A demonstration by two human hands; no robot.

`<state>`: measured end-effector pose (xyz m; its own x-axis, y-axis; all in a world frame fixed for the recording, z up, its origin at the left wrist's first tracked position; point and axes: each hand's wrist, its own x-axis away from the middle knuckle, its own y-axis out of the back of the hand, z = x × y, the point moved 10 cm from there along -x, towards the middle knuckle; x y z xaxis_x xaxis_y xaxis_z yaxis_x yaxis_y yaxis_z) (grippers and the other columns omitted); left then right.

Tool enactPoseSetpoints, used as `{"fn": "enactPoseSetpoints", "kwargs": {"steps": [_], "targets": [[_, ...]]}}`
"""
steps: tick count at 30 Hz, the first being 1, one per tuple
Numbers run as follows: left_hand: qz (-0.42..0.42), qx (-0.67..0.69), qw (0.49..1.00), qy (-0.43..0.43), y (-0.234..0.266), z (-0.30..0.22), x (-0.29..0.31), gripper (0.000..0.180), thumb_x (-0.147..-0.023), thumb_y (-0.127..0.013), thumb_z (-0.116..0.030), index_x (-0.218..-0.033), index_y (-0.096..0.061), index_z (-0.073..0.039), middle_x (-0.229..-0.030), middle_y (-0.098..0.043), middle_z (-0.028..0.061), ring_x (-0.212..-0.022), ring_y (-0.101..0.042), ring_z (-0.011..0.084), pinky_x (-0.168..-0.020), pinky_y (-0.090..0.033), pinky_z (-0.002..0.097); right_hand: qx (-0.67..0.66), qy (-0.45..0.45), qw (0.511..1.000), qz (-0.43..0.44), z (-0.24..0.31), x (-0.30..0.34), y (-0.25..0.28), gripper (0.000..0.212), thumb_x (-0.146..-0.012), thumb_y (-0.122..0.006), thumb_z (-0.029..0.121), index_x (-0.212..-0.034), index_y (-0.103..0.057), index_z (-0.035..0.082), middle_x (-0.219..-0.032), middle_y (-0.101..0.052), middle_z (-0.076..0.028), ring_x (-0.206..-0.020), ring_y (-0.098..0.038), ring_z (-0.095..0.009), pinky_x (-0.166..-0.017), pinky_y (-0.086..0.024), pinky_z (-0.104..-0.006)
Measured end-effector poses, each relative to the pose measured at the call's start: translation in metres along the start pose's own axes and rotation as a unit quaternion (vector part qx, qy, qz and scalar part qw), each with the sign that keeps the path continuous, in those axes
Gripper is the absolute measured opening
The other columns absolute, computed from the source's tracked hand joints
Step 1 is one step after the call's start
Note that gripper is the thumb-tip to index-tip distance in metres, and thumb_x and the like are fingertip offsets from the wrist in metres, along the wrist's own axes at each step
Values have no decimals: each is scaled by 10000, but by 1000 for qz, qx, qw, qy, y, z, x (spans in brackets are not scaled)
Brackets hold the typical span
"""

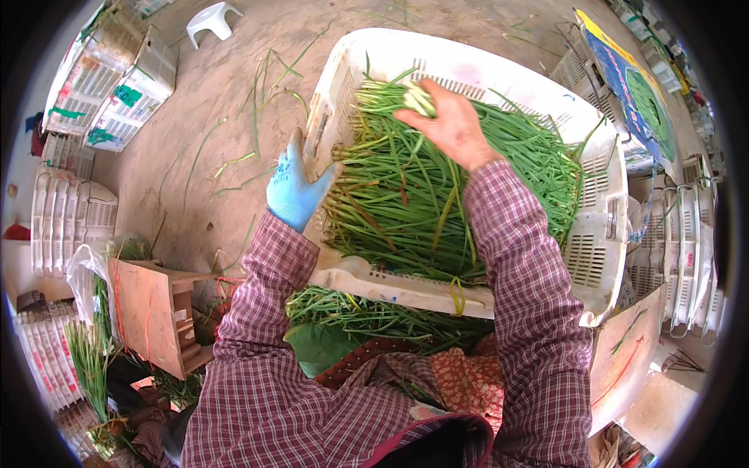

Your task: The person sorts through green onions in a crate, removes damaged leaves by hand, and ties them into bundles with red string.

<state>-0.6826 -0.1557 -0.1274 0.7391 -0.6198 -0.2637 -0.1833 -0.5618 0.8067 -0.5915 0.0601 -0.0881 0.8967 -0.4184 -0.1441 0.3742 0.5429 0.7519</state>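
Long green chives (406,187) fill a white plastic crate (484,62), lying mostly side by side with their pale ends toward its left wall. My right hand (445,121), bare, is closed around a bunch of chives (419,99) near the far side of the heap; the pale cut ends show at its fingers. At the left rim of the crate is my left hand (300,183) in a light blue glove. Its thumb and fingers are spread apart, the thumb inside by the stalk ends, the fingers beside the rim.
More chives (374,316) lie over my lap below the crate. A wooden box (152,312) stands at left, a wooden board (624,359) at right. Stacked white crates (74,214) line the left side. A white stool (212,23) stands far off; loose stalks litter the floor.
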Motion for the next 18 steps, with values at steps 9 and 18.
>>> {"fn": "enactPoseSetpoints", "kwargs": {"steps": [9, 18], "targets": [[-29, 131, 991, 20, 0, 13, 1, 645, -840, -610, -337, -1302, -368, 42, -1224, -494, 259, -1131, -500, 346, -946, -399, 379, 60, 89, 987, 117, 18, 2, -144, 490, -745, -703, 325, -1144, -571, 72, -1097, -580, -134, -1030, -547, -276, -902, -449, -410], [-24, 111, 993, 30, 2, 10, 1, 668, -828, -628, -356, -1299, -375, 45, -1209, -500, 265, -1123, -505, 353, -940, -401, 383, 228, 9, 915, 332, 11, 1, -191, 801, -623, -766, 498, -1230, -508, 42, -1187, -556, -114, -1150, -476, -277, -968, -363, -392]]}}
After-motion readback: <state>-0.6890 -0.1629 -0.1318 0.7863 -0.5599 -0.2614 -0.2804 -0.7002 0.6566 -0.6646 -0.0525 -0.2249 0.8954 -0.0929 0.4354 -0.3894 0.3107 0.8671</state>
